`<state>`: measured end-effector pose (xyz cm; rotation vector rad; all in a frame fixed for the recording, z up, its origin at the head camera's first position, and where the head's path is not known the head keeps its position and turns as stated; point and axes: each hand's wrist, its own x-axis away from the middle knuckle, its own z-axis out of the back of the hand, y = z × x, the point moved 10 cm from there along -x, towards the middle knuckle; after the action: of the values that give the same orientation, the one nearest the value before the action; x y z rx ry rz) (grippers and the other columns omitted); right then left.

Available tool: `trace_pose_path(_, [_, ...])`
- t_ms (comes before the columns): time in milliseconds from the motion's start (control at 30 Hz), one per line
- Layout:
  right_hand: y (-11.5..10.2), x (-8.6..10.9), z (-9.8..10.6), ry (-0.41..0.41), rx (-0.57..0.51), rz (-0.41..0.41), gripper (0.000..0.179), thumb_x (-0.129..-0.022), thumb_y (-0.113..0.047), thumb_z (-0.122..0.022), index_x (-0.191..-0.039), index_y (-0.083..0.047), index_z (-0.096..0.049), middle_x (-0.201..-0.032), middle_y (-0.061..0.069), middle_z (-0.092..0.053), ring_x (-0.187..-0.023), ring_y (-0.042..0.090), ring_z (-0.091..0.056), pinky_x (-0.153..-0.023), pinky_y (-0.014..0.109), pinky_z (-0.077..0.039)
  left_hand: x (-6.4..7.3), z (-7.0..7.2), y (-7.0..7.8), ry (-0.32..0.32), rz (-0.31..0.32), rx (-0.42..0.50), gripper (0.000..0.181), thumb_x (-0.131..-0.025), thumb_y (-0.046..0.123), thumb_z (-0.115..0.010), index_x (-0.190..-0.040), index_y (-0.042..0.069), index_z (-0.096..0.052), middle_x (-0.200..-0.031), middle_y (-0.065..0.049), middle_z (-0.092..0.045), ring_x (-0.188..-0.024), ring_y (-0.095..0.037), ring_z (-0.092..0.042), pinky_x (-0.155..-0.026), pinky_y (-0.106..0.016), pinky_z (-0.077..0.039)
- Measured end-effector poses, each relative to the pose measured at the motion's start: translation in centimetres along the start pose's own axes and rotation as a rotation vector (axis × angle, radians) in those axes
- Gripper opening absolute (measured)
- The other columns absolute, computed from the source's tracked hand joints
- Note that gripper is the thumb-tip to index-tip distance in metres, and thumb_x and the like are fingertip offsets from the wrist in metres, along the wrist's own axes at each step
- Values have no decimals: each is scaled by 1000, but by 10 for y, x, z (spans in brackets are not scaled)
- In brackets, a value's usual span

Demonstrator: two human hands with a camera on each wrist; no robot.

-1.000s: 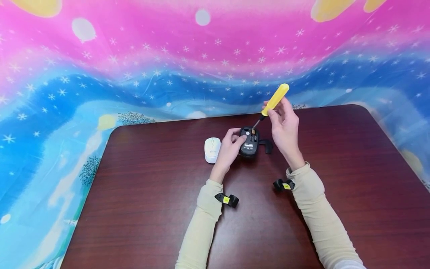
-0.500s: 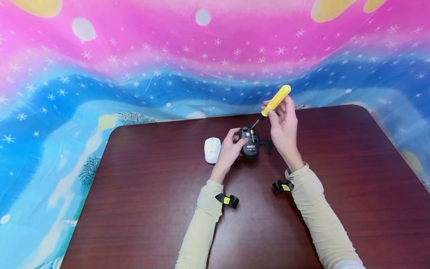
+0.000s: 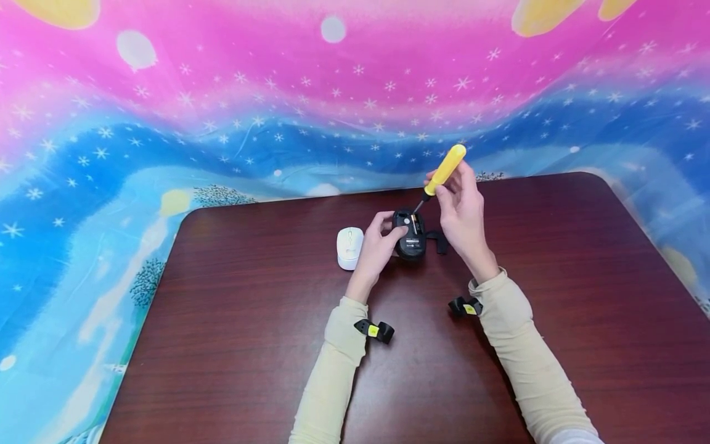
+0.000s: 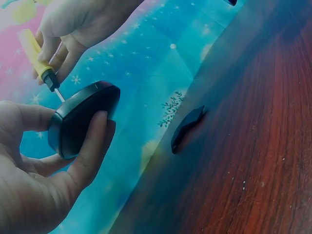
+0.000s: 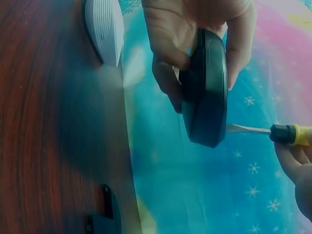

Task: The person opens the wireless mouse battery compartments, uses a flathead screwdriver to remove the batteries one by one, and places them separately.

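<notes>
Gripping: left hand (image 3: 378,248), one black mouse (image 3: 411,248); right hand (image 3: 465,216), one screwdriver (image 3: 446,170); perhaps one battery (image 3: 414,224).

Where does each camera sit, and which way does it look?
Head: on the person's head, facing forward and down at the table; left hand, right hand and sleeves show.
Left wrist: on that wrist, facing the black mouse; both hands show.
Right wrist: on that wrist, facing the black mouse and yellow screwdriver; both hands show.
Shared: both wrist views show the small black piece.
</notes>
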<state>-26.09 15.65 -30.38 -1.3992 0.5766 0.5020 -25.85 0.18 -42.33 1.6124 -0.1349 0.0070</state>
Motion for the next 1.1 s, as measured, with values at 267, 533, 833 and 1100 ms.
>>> trace_pose_path(267, [11, 1, -7, -99, -33, -137, 52, -103, 11, -49, -152, 9, -33, -116, 6, -61, -110, 34, -64, -102, 32, -50, 1, 1, 1, 10, 0, 21, 38, -98, 13, -66, -134, 4, -60, -109, -14, -65, -76, -18, -68, -63, -32, -60])
trace_pose_path(533, [12, -1, -1, -67, -44, -166, 44, -101, 12, -53, -144, 3, -46, -112, 22, -66, -104, 22, -69, -99, 31, -52, 2, 2, 3, 24, -4, 13, 38, -98, 13, -65, -135, 5, -60, -108, -12, -64, -78, -18, -67, -62, -29, -58])
trace_pose_path(833, [12, -1, 5, -42, 6, -181, 28, -97, 1, -69, -123, -2, -59, -112, 20, -71, -105, 20, -70, -95, 28, -54, 0, 4, 3, 36, -14, 20, 40, -97, 13, -65, -136, 4, -59, -109, -13, -64, -79, -17, -67, -61, -28, -57])
trace_pose_path(1100, [12, -3, 9, -30, -32, -173, 27, -97, 6, -67, -123, -1, -62, -109, 10, -74, -104, 24, -72, -94, 30, -55, 1, 5, 6, 25, -11, 10, 41, -98, 13, -63, -137, 6, -59, -113, -14, -65, -79, -16, -66, -63, -29, -57])
